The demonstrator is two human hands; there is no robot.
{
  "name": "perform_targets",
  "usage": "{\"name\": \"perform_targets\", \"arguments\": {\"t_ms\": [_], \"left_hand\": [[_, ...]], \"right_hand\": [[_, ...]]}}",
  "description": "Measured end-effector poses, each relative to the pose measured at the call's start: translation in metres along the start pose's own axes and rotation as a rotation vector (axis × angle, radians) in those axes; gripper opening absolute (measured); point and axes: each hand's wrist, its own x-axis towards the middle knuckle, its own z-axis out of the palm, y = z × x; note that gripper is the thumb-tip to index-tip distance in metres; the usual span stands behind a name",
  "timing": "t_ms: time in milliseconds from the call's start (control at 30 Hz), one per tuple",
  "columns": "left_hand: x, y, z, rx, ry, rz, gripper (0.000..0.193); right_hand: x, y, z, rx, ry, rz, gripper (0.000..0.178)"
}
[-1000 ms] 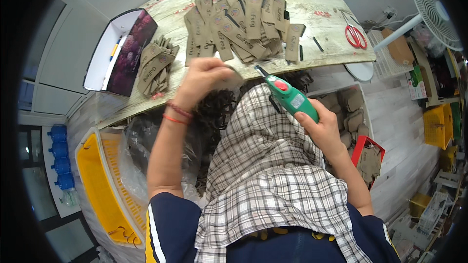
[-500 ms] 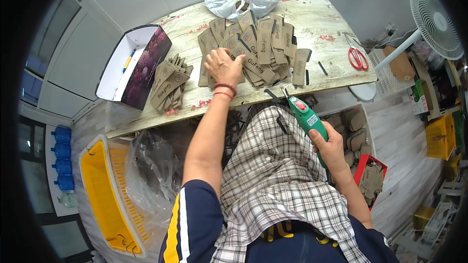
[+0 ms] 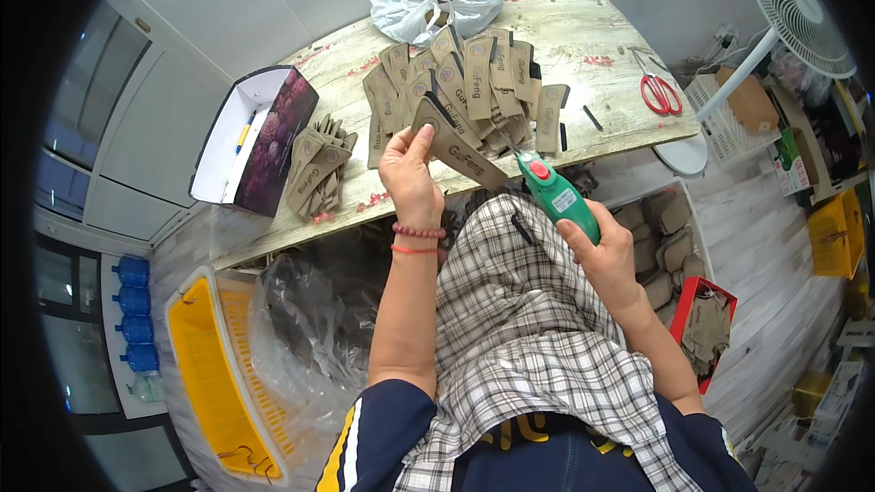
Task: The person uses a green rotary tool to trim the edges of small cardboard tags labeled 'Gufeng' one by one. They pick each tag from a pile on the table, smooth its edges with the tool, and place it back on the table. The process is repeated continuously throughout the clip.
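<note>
My left hand (image 3: 410,171) is closed on a tan fabric strip (image 3: 463,159) with dark printing and a black edge. It grips the strip's upper left end between thumb and fingers, raised near the table's front edge. My right hand (image 3: 603,251) wraps round a green handheld electric tool (image 3: 552,191) with a red button. The tool's thin metal tip lies close to the right of the strip; whether they touch I cannot tell. Behind spreads a pile of similar strips (image 3: 478,80). To the left rests a smaller heap of strips (image 3: 319,164).
The pale worn table (image 3: 611,23) also bears red-handled scissors (image 3: 660,96), a white plastic bag (image 3: 436,5), a dark floral box (image 3: 273,141) and black scraps (image 3: 591,117). A yellow basket (image 3: 205,383) stands lower left. At right are a red box (image 3: 685,310) of tan pieces and a fan (image 3: 791,9).
My left hand has lifted a strip off the pile and drawn it toward me. The tool in my right hand has moved slightly left and up, nearer the strip.
</note>
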Motion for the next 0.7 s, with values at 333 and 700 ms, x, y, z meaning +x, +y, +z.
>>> {"name": "perform_targets", "arguments": {"t_ms": [333,700], "left_hand": [[-0.047,-0.007,0.027,-0.030,-0.034,-0.205,0.009],[-0.061,-0.024,0.033,-0.031,-0.083,-0.361,0.012]], "right_hand": [[-0.012,0.002,-0.001,0.021,-0.020,0.035,0.041],[-0.015,0.012,-0.002,0.048,0.024,0.034,0.041]]}}
